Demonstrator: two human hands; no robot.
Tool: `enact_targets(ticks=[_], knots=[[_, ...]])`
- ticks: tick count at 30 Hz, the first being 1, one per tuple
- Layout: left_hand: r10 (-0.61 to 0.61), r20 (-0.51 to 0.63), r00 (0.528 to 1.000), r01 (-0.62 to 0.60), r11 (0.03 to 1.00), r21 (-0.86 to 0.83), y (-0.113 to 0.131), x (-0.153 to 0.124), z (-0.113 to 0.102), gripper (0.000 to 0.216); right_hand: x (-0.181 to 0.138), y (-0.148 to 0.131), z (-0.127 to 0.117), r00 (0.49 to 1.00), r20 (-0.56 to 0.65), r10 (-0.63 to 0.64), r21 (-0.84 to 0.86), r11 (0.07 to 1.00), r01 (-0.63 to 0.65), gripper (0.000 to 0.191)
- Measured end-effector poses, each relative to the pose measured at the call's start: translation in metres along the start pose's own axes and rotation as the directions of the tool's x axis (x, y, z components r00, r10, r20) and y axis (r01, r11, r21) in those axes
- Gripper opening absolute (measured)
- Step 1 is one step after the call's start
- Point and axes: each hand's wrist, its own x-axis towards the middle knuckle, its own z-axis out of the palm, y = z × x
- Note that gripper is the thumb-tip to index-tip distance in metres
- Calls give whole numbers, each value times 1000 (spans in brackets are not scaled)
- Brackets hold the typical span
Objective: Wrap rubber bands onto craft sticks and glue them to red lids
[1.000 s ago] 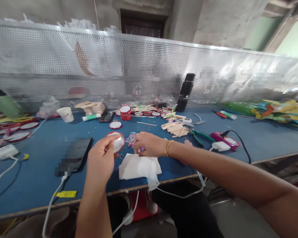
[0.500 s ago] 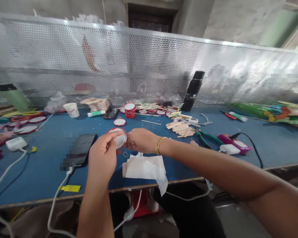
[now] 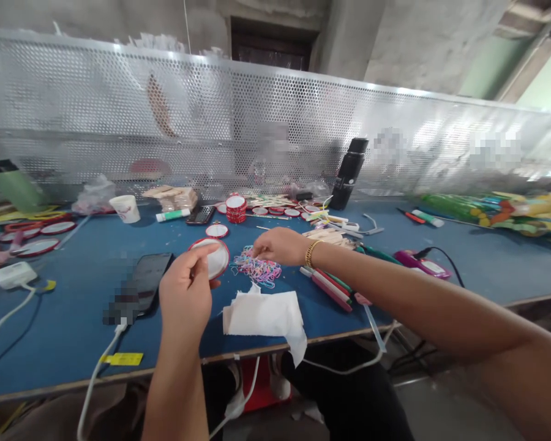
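My left hand point(image 3: 187, 285) grips a round white disc with a red rim point(image 3: 219, 262), thumb and fingers closed at its left side. To the right, my right hand point(image 3: 285, 247) is at a pile of thin multicoloured loops point(image 3: 259, 269), fingertips pinched together at its upper edge. Whether a strand sits between those fingertips is too small to tell. Just beyond the held disc lies another red-rimmed disc point(image 3: 217, 231). A stack of similar discs point(image 3: 236, 209) stands farther back. Folded white tissue point(image 3: 266, 313) rests nearer to me, below the pile.
A black phone point(image 3: 152, 278) with a charging cable lies left of my left hand. Pens point(image 3: 328, 288) and wooden sticks point(image 3: 328, 237) lie around my right forearm. At the back stand a paper cup point(image 3: 125, 209) and a black bottle point(image 3: 349, 174), before a perforated metal screen point(image 3: 202, 135).
My right hand has left the disc and moved right to the coloured loops, which it previously covered. My left hand keeps hold of the disc. The view has shifted slightly.
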Motion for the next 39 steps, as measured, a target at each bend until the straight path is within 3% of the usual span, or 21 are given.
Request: enact_targets(ticks=[7, 13, 19, 23, 28, 33, 39], knots=[[14, 76, 997, -16, 1000, 20, 0, -3, 12, 35, -34, 5, 21, 985, 160, -58, 96, 994, 43, 8], [-1, 78, 997, -2, 1000, 30, 2, -1, 11, 35, -24, 11, 14, 999, 19, 32, 117, 993, -34, 16], [2, 67, 998, -4, 999, 37, 2, -1, 8, 35, -21, 2, 19, 985, 169, -23, 247, 969, -20, 22], [9, 74, 997, -11, 1000, 27, 0, -1, 7, 34, -15, -4, 21, 995, 87, 38, 245, 968, -59, 28], [1, 56, 998, -2, 1000, 21, -1, -1, 4, 34, -8, -11, 23, 991, 134, 5, 281, 959, -43, 26], [-5, 61, 998, 4, 1000, 14, 0, -1, 3, 33, -1, -15, 27, 997, 78, 12, 247, 969, -31, 34], [-57, 37, 998, 58, 998, -15, -2, 2, 0, 33, 1, -17, 17, 999, 40, 7, 144, 990, -12, 25]])
